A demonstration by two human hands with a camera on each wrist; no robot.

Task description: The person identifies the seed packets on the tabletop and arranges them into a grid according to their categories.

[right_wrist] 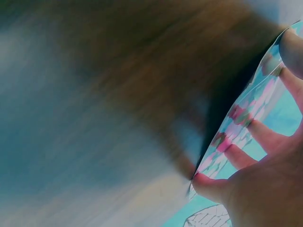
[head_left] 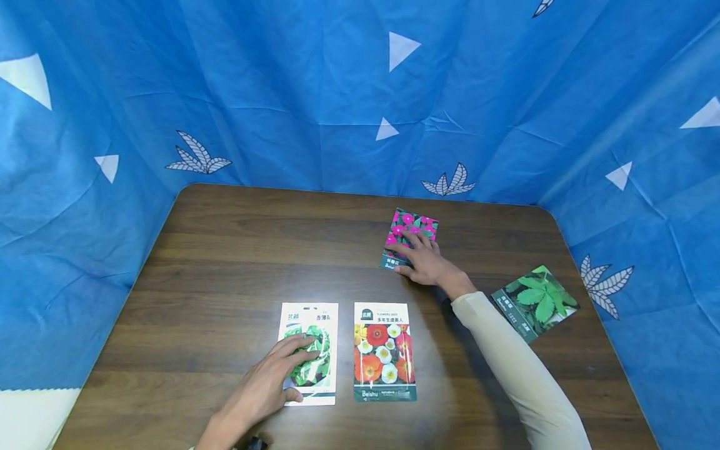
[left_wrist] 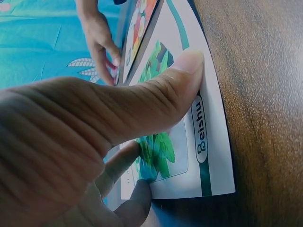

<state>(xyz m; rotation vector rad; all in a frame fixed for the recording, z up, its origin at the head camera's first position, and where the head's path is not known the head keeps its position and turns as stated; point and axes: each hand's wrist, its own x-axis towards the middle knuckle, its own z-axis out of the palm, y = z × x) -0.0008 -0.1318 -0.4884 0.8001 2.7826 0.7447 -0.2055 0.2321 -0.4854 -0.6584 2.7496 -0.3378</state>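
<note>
My left hand (head_left: 264, 378) rests on a white seed packet (head_left: 327, 315) that shows green leafy plants and lies flat at the table's near middle. In the left wrist view the thumb (left_wrist: 156, 97) touches the packet's lower border by the word Beishu. Farther back, my right hand (head_left: 424, 262) lies spread over a seed packet with pink flowers (head_left: 407, 219). Its fingertips touch the printed face in the right wrist view, and they cover part of the picture. Between the hands, nearer the front, lies a packet with red, orange and white flowers (head_left: 384, 353).
A packet with a green leaf picture (head_left: 537, 300) lies at an angle by the right edge, beside my right forearm (head_left: 517, 369). The brown wooden table (head_left: 225, 250) is bordered by a blue patterned cloth (head_left: 315, 94) behind and at both sides.
</note>
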